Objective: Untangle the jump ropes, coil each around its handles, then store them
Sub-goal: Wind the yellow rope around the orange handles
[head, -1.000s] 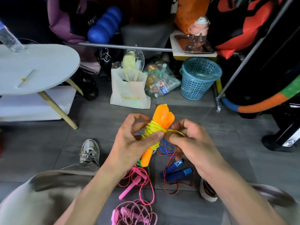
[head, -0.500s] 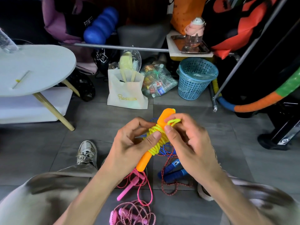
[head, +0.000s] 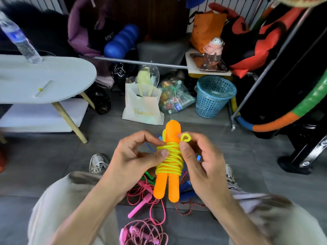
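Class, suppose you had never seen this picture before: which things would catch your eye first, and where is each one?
First, the pair of orange handles at centre, bound in coils of yellow rope; the left hand grips the bundle while the right hand pinches a small rope loop by the handles' tops. Next, the tangle of pink ropes on the floor below, and the blue mesh basket standing behind.

trousers (head: 70, 200): beige | sneakers (head: 98, 163): grey-white, laced | forearms: bare, sleeveless
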Demonstrator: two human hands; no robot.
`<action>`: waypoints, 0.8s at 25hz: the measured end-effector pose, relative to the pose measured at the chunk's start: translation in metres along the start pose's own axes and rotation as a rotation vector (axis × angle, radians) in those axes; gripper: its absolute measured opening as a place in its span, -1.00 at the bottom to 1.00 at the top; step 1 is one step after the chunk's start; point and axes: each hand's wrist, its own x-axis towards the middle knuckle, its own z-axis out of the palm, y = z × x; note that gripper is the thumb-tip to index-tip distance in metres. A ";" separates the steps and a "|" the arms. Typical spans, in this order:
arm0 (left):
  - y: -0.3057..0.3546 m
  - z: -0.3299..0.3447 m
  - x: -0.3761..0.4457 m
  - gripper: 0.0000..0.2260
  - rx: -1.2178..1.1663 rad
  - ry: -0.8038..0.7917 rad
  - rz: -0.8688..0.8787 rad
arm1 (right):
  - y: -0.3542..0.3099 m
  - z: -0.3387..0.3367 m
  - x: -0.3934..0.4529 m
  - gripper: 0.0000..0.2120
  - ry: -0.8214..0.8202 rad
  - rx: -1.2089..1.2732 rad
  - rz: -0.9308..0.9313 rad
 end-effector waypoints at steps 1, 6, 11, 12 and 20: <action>0.002 -0.001 -0.008 -0.82 0.024 -0.030 0.014 | -0.005 -0.003 -0.009 -0.85 0.008 -0.029 -0.029; 0.006 0.004 -0.045 -0.91 0.106 -0.150 -0.015 | -0.015 -0.023 -0.050 -0.84 -0.065 -0.016 -0.070; 0.003 0.007 -0.070 -0.91 0.200 -0.228 -0.025 | -0.022 -0.041 -0.071 -0.90 -0.163 0.066 -0.011; 0.001 0.007 -0.075 -0.90 0.219 -0.229 -0.033 | -0.023 -0.043 -0.074 -0.91 -0.176 0.068 0.008; -0.012 0.016 -0.085 -0.89 0.501 -0.280 0.018 | -0.015 -0.028 -0.111 -0.89 -0.044 -0.073 0.016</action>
